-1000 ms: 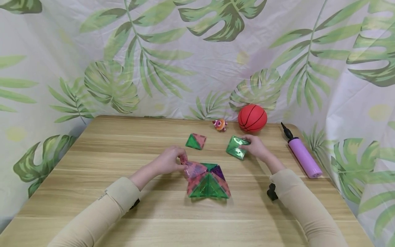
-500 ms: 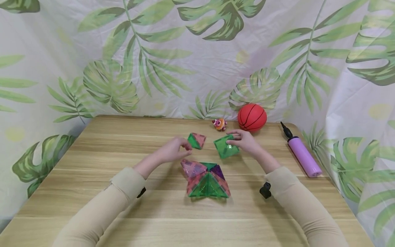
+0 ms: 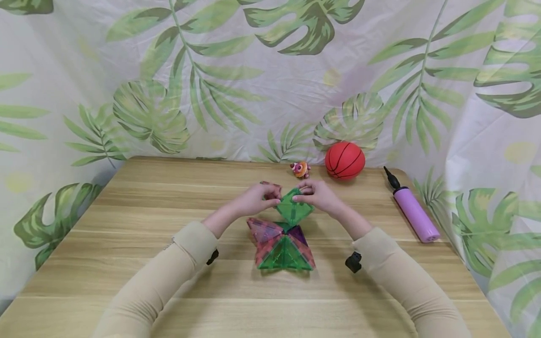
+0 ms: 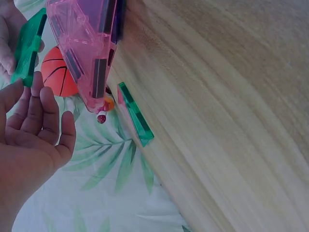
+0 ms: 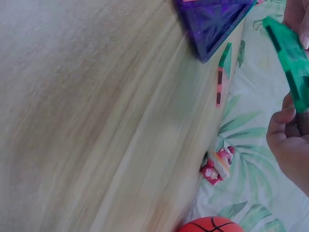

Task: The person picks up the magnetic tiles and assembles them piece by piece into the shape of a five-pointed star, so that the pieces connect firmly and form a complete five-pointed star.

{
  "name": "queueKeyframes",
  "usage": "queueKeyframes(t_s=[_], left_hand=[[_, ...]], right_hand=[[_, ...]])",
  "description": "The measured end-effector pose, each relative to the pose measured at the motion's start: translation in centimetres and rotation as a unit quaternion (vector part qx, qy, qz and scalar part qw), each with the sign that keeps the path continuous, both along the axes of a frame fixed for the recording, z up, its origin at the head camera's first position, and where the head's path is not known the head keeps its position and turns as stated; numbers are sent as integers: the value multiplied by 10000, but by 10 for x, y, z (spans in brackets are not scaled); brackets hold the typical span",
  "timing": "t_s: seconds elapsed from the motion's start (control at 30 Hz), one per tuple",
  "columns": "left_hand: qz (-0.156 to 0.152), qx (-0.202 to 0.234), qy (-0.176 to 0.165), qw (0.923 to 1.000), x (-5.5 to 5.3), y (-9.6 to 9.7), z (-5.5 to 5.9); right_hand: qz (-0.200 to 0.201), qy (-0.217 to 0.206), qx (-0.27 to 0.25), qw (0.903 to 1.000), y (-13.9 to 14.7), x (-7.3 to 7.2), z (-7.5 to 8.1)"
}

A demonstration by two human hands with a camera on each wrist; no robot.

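A green translucent magnetic tile square [image 3: 292,209], with a seam across it, is held up over the tile structure [image 3: 285,253]. My left hand [image 3: 255,199] pinches its left corner; the left wrist view shows thumb and fingertips at the green tile's edge [image 4: 30,46], the other fingers loosely bent. My right hand [image 3: 323,197] grips the opposite side, its thumb on the face. In the head view the square's bottom corner overlaps the back of the structure. Green, pink and purple triangles make up that structure, the purple triangle [image 5: 212,29] showing on its right side.
A flat green-and-pink tile [image 4: 136,116] lies behind my left hand, mostly hidden in the head view. Further back are a small toy figure [image 3: 300,169] and a red ball [image 3: 345,161]. A purple hand pump [image 3: 416,213] lies at the right edge of the wooden table [image 3: 127,206].
My right hand has lifted the green square from the table and brought it left over the structure. My left hand let go of the structure's pink tile and moved up to the square's corner.
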State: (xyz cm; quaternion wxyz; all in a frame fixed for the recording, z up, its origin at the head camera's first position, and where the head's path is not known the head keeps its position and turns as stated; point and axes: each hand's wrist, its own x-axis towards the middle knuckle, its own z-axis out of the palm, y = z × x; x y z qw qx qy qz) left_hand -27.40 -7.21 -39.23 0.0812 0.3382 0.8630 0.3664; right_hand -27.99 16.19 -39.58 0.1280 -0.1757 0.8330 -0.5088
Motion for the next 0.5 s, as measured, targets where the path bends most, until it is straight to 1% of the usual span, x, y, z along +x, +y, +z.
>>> queueKeyframes(t_s=[0.17, 0.3, 0.4, 0.5], left_hand=[[-11, -83, 128, 9999, 1, -2, 0], [66, -166, 112, 9998, 1, -4, 0], [98, -227, 49, 9997, -1, -6, -3], [135, -362, 10, 9993, -4, -7, -8]], right_hand=[[231, -73, 26, 9997, 6, 3, -1], [463, -87, 138, 9988, 8, 4, -2], [578, -129, 136, 9982, 6, 4, -4], [604, -211, 37, 9979, 4, 1, -10]])
